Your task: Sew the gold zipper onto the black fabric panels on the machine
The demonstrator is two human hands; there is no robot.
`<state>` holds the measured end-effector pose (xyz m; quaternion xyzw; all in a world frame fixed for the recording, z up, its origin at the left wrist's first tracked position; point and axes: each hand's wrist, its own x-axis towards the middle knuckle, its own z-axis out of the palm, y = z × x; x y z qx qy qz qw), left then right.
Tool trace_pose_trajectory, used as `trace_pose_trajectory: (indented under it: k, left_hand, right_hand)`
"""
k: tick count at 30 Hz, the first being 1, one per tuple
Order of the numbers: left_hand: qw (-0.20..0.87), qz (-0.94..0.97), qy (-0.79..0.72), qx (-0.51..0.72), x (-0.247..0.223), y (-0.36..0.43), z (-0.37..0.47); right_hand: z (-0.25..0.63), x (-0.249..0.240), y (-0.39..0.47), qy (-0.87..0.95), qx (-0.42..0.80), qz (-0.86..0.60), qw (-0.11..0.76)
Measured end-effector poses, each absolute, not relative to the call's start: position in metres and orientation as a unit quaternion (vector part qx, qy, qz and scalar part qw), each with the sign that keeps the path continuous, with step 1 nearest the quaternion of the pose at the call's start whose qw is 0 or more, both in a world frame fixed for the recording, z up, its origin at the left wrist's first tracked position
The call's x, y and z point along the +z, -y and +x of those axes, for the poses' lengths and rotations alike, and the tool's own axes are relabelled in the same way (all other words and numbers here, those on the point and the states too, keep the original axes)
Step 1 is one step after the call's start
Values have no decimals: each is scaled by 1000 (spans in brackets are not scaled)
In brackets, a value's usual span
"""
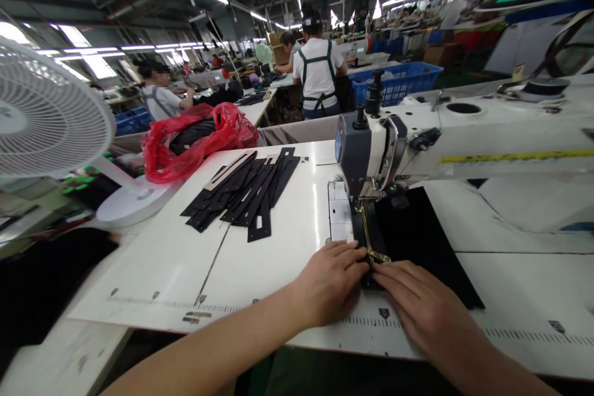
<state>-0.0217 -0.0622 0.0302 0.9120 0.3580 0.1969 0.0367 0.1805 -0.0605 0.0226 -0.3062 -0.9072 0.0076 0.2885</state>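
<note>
A zipper (367,232) with gold teeth runs from under the needle area of a white sewing machine (464,142) toward me. Its gold pull lies slanted near my fingertips. Around the teeth is black tape or strip material, and a black fabric panel (420,241) spreads flat to the right. My left hand (331,278) has its fingers closed on the near left edge of the black zipper piece. My right hand (429,300) grips the near end of the zipper beside the pull, fingers together. Both thumbs are partly hidden.
Black slotted strips (250,189) lie heaped on the white table (153,272), left of the machine. Behind them sits a red plastic bag (199,142) with dark material. A white fan (51,111) stands at left; a blue crate (394,83) and people working are beyond.
</note>
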Motion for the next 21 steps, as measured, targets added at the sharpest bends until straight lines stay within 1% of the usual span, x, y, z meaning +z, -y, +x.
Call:
trace_pose_trajectory:
  k: [2,4,5,7,11,13,17,21]
  left_hand:
    - [76,896,-394,190,40,60,-19]
    - [88,874,-445,173,48,56,-15]
    - [87,862,-472,165,51,52,-13]
    - [79,841,-511,160,53,46,-10]
    - [67,839,-511,175,51,40,-10]
    - [62,846,-496,187,49,41,-11]
    - [56,864,-454,211,36,48,-11]
    - [39,885,-398,237,18,59,-13]
  right_hand:
    - [179,40,44,888,125,-365,249]
    - [177,58,28,859,230,-415,192]
    - [177,65,21,849,261,-427,170]
    - [177,75,12,843,285,-432,148]
    - [178,79,16,849,280,-419,158]
    - [177,75,25,852,263,-415,180]
    - [172,60,43,862,156,-410,253]
    - [172,39,55,884,65,-355,297]
